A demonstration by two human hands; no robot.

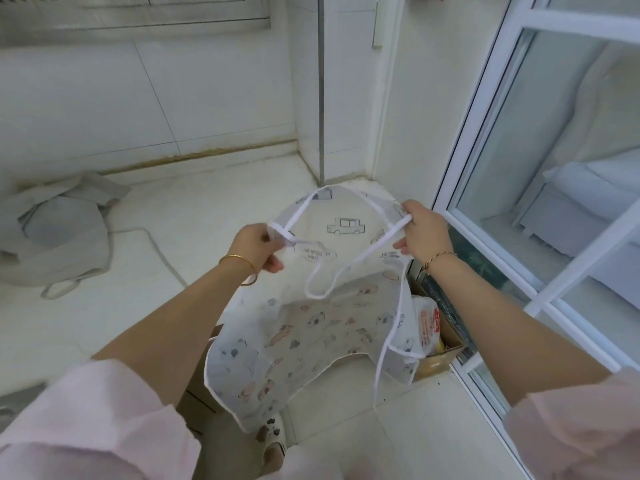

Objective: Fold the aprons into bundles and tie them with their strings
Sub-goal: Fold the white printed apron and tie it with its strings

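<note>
Your left hand [258,249], at the centre of the frame, is pinching one top corner of the printed apron [311,334], where the white neck strap [323,277] joins it. Your right hand [424,233], right of centre, is curling its fingers round the opposite corner and strap. Both hands are closed on cloth and held apart and level, probably so that the bib is spreading flat and the apron is hanging straight for a first fold.

The neck strap is drooping in a loop between your hands. The apron's body is hanging toward the lower centre, above the floor, and a waist string [381,362] is dangling along its right edge.

A second, grey apron [59,233] is lying crumpled on the white desk [194,209] at the left of the frame, well apart from yours. Bare desk is showing between it and your left hand, enough room, I judge, for laying this one down.

On the right, a cardboard box [440,358] holding a plastic bag [424,323] is sitting just beside the hanging edge, against a glass door frame [469,140], so that side is tight.
</note>
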